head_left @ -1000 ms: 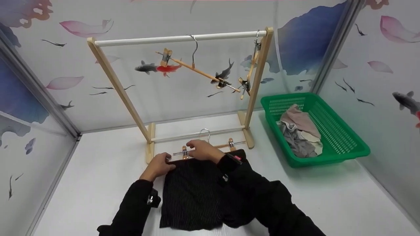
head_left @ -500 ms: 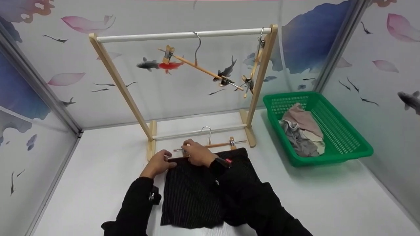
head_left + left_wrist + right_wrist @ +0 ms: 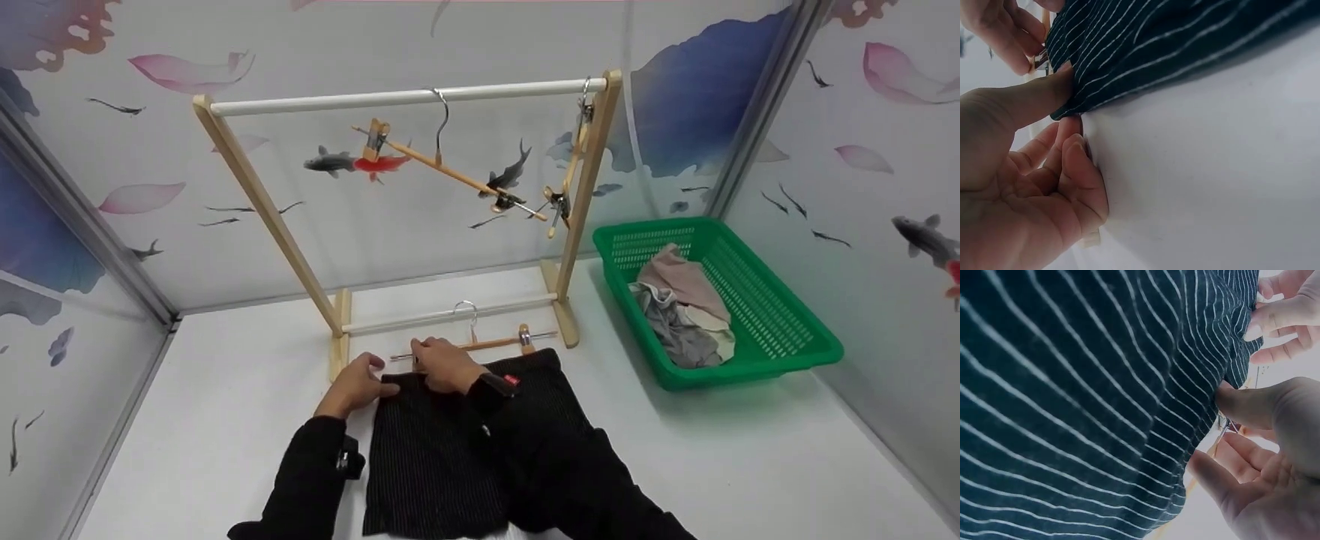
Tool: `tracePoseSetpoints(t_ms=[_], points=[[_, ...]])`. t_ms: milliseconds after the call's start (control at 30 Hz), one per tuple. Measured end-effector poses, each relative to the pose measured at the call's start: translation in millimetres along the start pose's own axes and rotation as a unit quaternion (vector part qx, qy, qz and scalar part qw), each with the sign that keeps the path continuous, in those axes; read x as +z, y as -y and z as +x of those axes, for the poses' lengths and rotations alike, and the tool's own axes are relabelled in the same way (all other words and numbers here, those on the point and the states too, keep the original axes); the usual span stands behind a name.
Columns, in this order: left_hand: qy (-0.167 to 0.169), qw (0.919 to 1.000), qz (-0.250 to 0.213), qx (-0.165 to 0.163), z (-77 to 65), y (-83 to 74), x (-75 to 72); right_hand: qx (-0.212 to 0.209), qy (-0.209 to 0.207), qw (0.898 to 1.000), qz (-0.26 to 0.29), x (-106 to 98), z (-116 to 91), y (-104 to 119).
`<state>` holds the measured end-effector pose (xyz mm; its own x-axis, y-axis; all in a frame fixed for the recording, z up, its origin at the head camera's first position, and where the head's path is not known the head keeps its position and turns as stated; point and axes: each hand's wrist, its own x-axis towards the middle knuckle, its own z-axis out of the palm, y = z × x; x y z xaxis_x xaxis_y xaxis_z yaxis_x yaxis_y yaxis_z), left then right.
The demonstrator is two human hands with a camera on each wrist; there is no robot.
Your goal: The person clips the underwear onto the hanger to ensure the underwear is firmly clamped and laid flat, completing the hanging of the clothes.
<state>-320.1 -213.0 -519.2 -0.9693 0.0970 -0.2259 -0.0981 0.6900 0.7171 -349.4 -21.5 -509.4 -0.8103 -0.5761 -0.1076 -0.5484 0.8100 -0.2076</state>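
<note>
Dark pinstriped shorts (image 3: 420, 450) lie flat on the white table, waistband away from me. My left hand (image 3: 355, 386) pinches the left corner of the waistband, thumb on top and fingers curled underneath, as the left wrist view shows. A wooden clip hanger (image 3: 491, 344) lies just beyond the waistband, its hook upward. My right hand (image 3: 446, 366) is at its left clip (image 3: 1225, 423), fingers curled about it, with the thumb touching the waistband edge. The hand mostly covers that clip in the head view. The right clip (image 3: 526, 339) sits just above the waistband.
A wooden rack (image 3: 277, 225) with a white top bar stands behind the shorts. Two more clip hangers hang there, one mid-bar (image 3: 442, 169) and one at the right post (image 3: 574, 165). To the right, a green basket (image 3: 795, 330) holds crumpled pink and grey cloths (image 3: 686, 330).
My right hand has come down from beside the left clip onto it and the waistband edge. The left hand stays at the corner. The head view has shifted slightly.
</note>
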Motion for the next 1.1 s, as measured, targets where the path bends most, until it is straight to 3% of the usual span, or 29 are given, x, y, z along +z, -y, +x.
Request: tracePoseSetpoints(t_ms=[333, 600, 733, 900, 1100], points=[[-0.002, 1.0, -0.001, 0.005, -1.8, 0.2, -1.0, 0.006, -0.014, 1.0, 0.014, 3, -1, 3], [0.001, 0.9999, -0.011, -0.002, -0.2, -1.3, 2.4, -0.004, 0.025, 0.995, 0.097, -1, 1, -3], [-0.01, 0.9999, -0.012, -0.006, -0.7, -0.7, 1.1, -0.004, -0.014, 0.998, 0.067, -5, 5, 3], [-0.016, 0.9998, -0.01, 0.0, -1.0, -0.8, 5.3, 0.056, -0.074, 0.995, 0.042, 0, 4, 6], [-0.024, 0.9996, -0.004, 0.011, -3.7, -2.3, 9.3, 0.095, -0.079, 0.987, 0.101, 11, 8, -2]])
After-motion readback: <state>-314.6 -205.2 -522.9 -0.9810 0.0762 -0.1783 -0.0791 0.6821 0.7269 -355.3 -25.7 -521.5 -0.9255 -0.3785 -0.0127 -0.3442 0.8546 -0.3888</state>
